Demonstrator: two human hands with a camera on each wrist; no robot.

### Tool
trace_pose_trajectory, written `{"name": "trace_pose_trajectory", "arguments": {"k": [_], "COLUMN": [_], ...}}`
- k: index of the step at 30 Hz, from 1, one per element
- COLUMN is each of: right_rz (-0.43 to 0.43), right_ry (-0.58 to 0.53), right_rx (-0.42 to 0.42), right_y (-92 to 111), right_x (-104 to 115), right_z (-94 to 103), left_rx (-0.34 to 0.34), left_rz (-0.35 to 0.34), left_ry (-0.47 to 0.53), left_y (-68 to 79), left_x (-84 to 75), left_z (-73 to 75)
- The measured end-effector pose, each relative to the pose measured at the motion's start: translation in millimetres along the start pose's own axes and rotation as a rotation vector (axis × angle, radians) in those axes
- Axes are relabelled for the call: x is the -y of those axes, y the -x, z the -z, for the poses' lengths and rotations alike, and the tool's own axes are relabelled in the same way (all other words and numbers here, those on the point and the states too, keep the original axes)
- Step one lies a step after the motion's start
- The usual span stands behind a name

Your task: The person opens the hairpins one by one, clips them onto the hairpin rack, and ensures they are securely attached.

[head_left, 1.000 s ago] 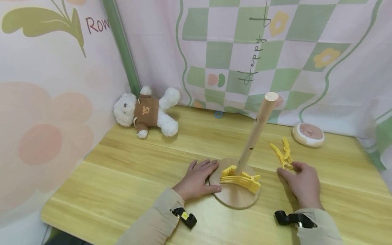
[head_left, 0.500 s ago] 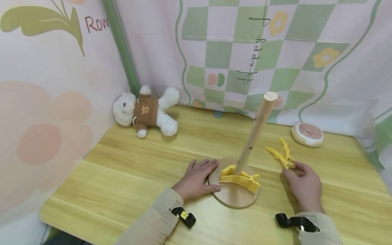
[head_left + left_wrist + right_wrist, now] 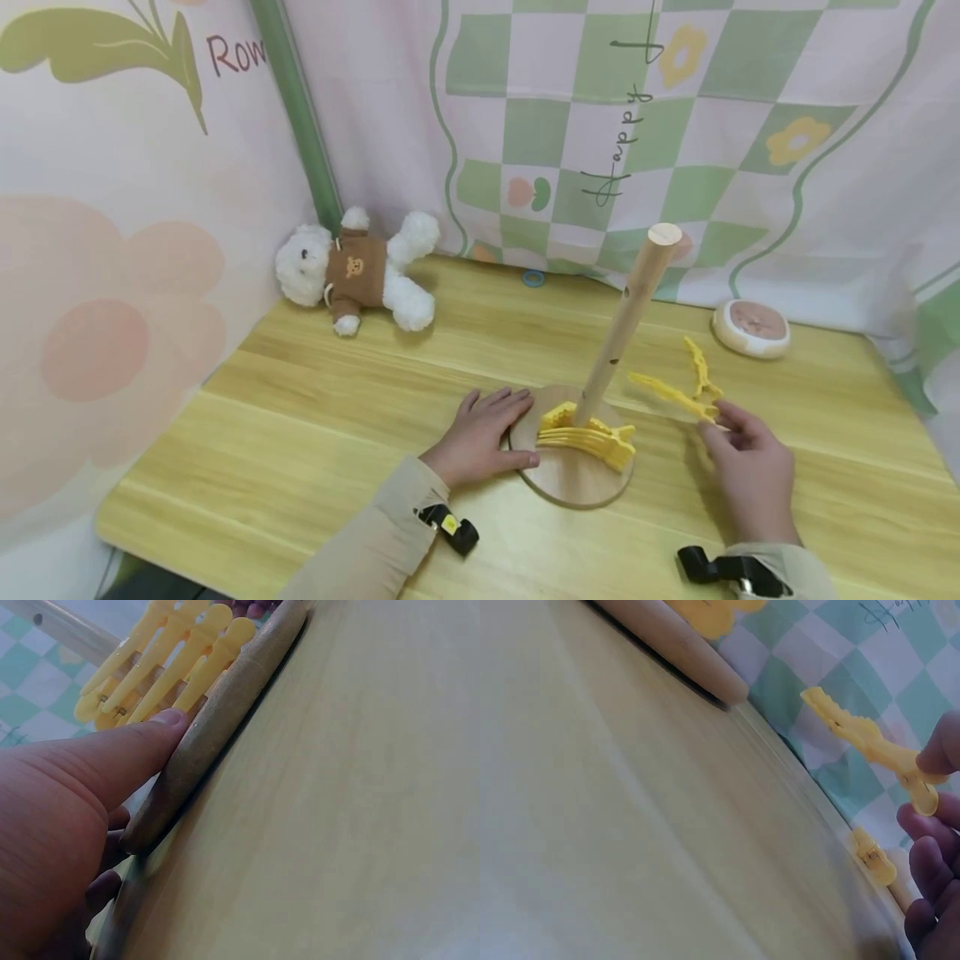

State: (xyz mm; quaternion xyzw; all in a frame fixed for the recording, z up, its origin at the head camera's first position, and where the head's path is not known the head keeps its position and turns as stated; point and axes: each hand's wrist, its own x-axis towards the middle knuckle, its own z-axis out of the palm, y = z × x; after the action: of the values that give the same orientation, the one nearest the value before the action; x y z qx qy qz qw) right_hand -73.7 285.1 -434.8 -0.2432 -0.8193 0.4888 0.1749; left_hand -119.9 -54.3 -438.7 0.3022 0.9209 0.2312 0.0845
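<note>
A round wooden base [image 3: 558, 487] carries an upright wooden post [image 3: 626, 321]. My left hand [image 3: 480, 437] rests at the base's left side, fingers extended and thumb on its rim. Several yellow hair clips [image 3: 588, 442] sit on the base around the foot of the post; in the left wrist view these stacked clips [image 3: 180, 664] stand just beyond my thumb. My right hand [image 3: 753, 475] pinches one end of another yellow hair clip [image 3: 667, 396] between thumb and fingers, its long toothed end pointing toward the post. One more yellow clip [image 3: 699, 367] lies on the table behind it.
A white plush toy [image 3: 360, 271] in a brown top lies at the back left of the wooden table [image 3: 300, 433]. A white and pink rounded object [image 3: 752, 327] is at the back right. A small blue ring [image 3: 533, 278] lies by the patterned curtain [image 3: 540, 133].
My right hand has drawn one yellow clip away from the other, turning it toward the post, and has moved slightly right and toward me. My left hand stays on the base.
</note>
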Motion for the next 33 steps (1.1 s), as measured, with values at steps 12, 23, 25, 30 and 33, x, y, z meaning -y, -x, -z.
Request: {"name": "trace_pose_trajectory", "arguments": {"k": [12,23,25,30,33], "right_rz": [0.179,0.323,0.325,0.351,0.384], "right_ry": [-0.112,-0.102,-0.099,-0.13,-0.146], "right_rx": [-0.021,0.069,0.074,0.094,0.116], "right_y": [21.0,37.8,41.3,49.1,51.7], "right_x": [8.4,18.7,20.9,26.7,29.6], "right_z": [-8.8,2.6,4.7,10.3,13.1], "left_rx": [0.006,-0.002,-0.001,-0.001,-0.002], "left_rz": [0.004,-0.014,-0.012,-0.007,-0.007], "left_ry": [0.005,0.007,0.007,0.009,0.018], "left_y": [1.6,-0.3,-0.6,-0.7,-0.1], "left_x": [0.3,2.1,2.2,1.6,0.8], "left_z": [-0.3,-1.2,-1.7,-1.7,-0.4]}}
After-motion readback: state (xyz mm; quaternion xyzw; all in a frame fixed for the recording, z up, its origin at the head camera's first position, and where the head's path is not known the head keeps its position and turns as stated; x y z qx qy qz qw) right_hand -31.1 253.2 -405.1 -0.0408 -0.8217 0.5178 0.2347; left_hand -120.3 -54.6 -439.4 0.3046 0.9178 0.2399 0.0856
